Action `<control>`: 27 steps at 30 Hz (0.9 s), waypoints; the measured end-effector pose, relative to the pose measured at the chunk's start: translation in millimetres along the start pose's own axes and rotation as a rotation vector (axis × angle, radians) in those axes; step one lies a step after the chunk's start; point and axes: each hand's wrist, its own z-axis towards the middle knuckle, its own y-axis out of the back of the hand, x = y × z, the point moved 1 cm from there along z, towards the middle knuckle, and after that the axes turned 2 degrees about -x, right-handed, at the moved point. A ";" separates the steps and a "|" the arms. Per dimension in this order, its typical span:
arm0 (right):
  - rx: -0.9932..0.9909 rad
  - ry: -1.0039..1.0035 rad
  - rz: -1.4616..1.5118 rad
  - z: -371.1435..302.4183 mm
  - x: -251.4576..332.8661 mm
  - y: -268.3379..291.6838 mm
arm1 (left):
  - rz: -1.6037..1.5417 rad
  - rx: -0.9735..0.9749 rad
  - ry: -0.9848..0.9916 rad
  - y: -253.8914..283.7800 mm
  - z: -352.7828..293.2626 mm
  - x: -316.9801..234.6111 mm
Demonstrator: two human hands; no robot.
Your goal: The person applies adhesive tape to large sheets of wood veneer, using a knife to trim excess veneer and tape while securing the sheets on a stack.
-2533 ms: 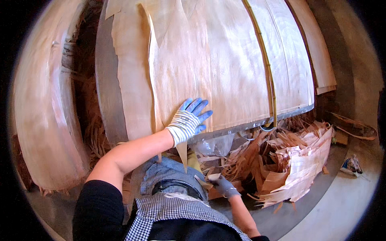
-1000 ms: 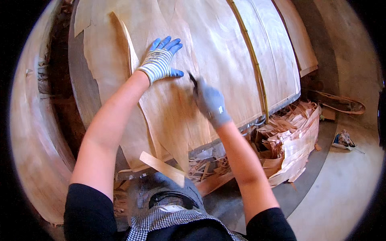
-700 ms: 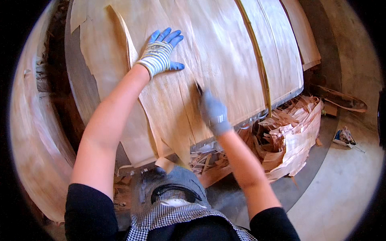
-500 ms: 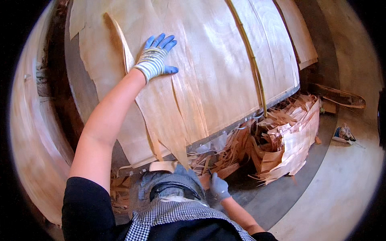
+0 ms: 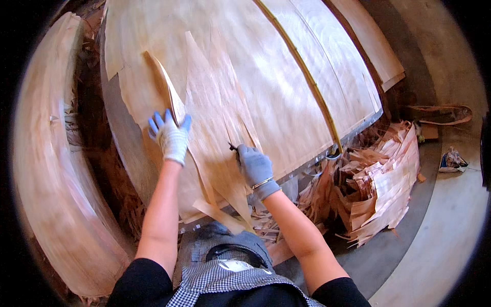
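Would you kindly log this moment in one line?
left hand: spread beside curled wood edge | right hand: holding small dark tool over wood sheet | scraps: piled at right

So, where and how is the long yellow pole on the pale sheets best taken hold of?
Probably near the lower end of the pole, from the person's side, with the right hand once free of its dark tool, pinching across its slim width. That end reaches the near edge of the pale sheets, and nothing lies over it. Any gap beneath is unclear.

A woodworking workshop, shown by broad pale wood-veneer sheets (image 5: 276,102), ragged reddish-brown veneer scraps (image 5: 383,194), grey concrete floor (image 5: 429,230)
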 end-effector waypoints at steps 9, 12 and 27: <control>0.026 0.126 0.040 3.0 6.0 13.1 | -1.072 -0.069 -0.190 -41.9 99.7 -30.0; 0.015 0.154 0.031 2.0 -10.6 9.7 | -0.877 -0.140 -0.292 4.8 171.4 -64.2; -0.109 -0.295 0.317 -143.9 -60.1 32.2 | -0.362 0.229 -1.000 42.1 -61.7 -41.0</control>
